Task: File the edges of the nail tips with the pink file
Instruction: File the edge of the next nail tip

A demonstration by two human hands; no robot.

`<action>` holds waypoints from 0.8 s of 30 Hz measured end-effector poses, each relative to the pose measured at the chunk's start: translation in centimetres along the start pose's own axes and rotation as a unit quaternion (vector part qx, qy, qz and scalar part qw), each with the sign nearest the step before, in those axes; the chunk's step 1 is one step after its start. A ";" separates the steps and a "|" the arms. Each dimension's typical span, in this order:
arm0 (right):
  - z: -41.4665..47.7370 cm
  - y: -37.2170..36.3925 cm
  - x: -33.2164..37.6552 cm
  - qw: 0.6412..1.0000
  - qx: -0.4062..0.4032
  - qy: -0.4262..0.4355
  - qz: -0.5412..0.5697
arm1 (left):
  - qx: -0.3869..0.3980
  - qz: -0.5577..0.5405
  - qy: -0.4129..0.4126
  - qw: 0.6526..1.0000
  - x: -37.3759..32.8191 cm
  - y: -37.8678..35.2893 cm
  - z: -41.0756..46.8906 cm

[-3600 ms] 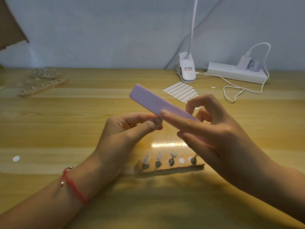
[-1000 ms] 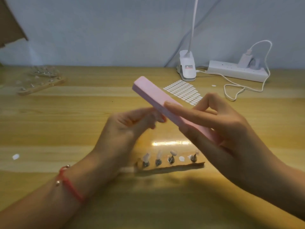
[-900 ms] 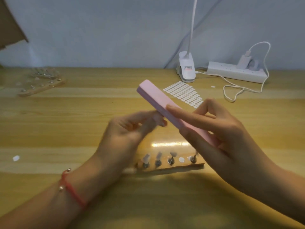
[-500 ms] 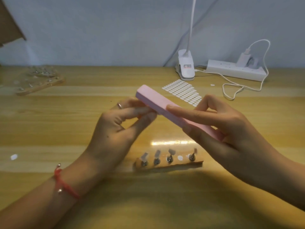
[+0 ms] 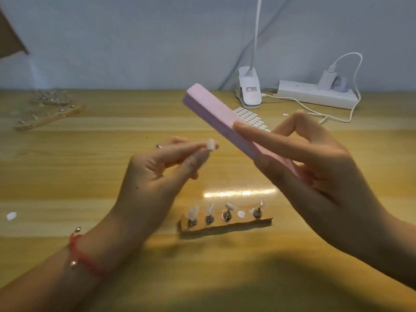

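Beneath both grips, the wooden table (image 5: 67,167) spans the full width of the view.

The right hand (image 5: 315,167) is closed firmly on the near end of the pink file (image 5: 216,111). One finger lies straight along the upper face and the thumb closes on the near side. From this grip the file runs up and away to the left, clear of the table.

The left hand (image 5: 157,174) is raised below and left of the file's free end. Thumb and forefinger are drawn narrow, pinching one white nail tip (image 5: 211,145) at their ends. The tip sits just beside the file's lower edge, not touching it. A red cord bracelet (image 5: 85,260) circles the left wrist.

Beyond the right-hand grip, a white power strip (image 5: 315,94) lies along the wall with a charger plugged in. A white lamp clip (image 5: 249,91) stands left of it.

Directly below the gap between the two grips, a wooden holder (image 5: 225,224) lies on the table, carrying four nail tips on metal pegs.

Behind the file, a sheet of white dots (image 5: 249,119) is partly hidden by file and finger.

Far left of the pinch, a second holder (image 5: 49,109) appears blurred.
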State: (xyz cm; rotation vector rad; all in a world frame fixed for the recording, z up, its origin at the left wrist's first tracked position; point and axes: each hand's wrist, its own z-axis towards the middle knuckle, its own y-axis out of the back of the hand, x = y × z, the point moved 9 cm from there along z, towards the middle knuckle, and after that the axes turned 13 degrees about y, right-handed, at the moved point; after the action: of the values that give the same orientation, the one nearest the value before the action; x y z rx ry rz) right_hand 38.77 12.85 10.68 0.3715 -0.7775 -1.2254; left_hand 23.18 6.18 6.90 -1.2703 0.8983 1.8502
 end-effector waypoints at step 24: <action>-0.4 -1.9 -0.2 0.998 0.060 0.002 -0.032 | -0.030 -0.021 0.057 0.998 0.6 0.0 0.0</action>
State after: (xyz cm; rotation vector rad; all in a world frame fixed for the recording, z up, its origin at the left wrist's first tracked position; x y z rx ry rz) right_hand 37.72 12.42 9.11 0.4994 -0.8435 -1.2414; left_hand 22.98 6.25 6.29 -1.4336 0.8758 1.7987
